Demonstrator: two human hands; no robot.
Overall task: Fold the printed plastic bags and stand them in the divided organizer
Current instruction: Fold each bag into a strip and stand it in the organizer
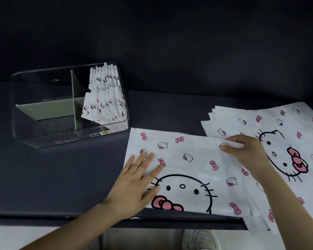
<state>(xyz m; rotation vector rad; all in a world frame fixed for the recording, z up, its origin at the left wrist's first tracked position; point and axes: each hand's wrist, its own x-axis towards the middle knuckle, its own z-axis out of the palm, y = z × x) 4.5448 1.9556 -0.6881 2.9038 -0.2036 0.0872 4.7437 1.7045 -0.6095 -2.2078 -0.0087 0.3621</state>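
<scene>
Since the bag (188,159) lies flat at the near edge of the table (61,177), between the two hands, the fold can start from a smooth sheet. The left hand (139,181) rests on its left part, fingers straight and spread, pressing it down. The right hand (246,150) grips the far right edge, thumb and curled fingers pinching the plastic.

To do this step well, I judge, the left palm should pin the sheet firmly, because thin plastic slides easily on a smooth top. The right hand should carry its edge across so that the sides meet squarely. Air should then be pressed out and the crease run flat. An even, narrow fold matters, since the bag must stand on edge like the folded bags (105,98). Those lean in the two right compartments of the organizer (43,138), far left on the table, beside its grey divider (49,107). A fanned stack (287,127) of unfolded bags lies just right of the bag.

The bag's near edge hangs over the table lip, cutting off the print. The right hand covers the bag's far right corner, so where bag ends and stack begins is unclear. The stack runs out of view on the right, and its count cannot be told. Nor can the number of folded bags.
</scene>
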